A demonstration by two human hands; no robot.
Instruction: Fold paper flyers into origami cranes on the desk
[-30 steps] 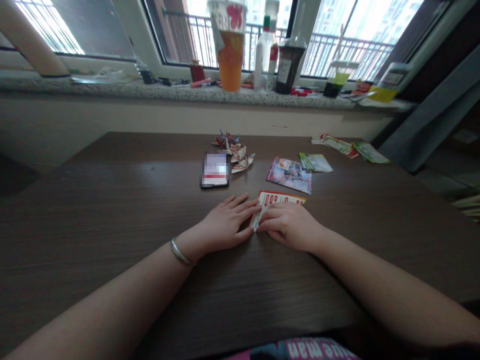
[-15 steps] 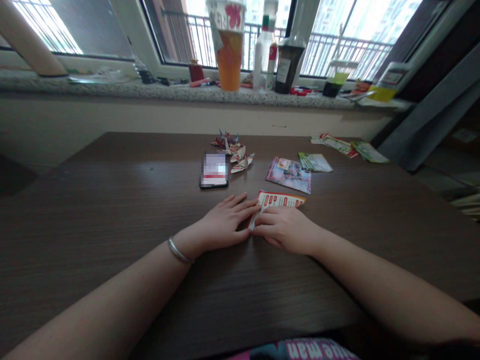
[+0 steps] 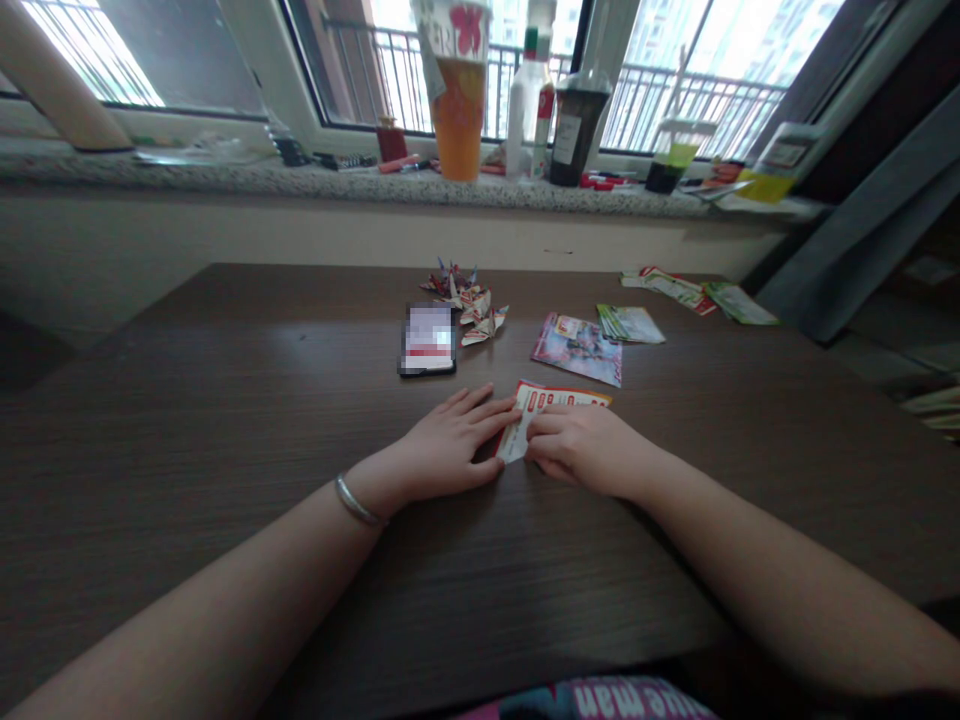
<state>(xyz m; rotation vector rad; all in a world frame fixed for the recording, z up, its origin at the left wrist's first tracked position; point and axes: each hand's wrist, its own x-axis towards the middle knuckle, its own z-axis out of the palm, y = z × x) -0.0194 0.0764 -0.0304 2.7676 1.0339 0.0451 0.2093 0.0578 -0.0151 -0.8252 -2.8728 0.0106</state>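
**Position.** The red-and-white leaflet (image 3: 561, 401) lies flat on the tabletop (image 3: 225, 420), to the right of the phone (image 3: 427, 340) and nearer the person than it.

**Hands.** The left hand (image 3: 450, 440) is laid flat, with its fingers (image 3: 491, 408) slightly spread and their tips on the leaflet's left edge. The right hand (image 3: 581, 445) rests on top of the sheet with its fingers (image 3: 544, 425) drawn together and curled. Whether an edge is pinched under them cannot be told.

**Hazards (judged from the present layout).**
- A crooked crease is likely if the edges are not matched before pressure is applied. Most of the sheet is hidden under the right hand, so alignment is hard to check.
- The leaflet may slide on the smooth tabletop if one hand is lifted while the other pushes sideways.
- Thin printed paper may tear at a fold if it is rubbed with a nail.
- The folded paper cranes (image 3: 469, 300), just behind the phone and to its right, could be crushed by a forward sweep of the left hand.
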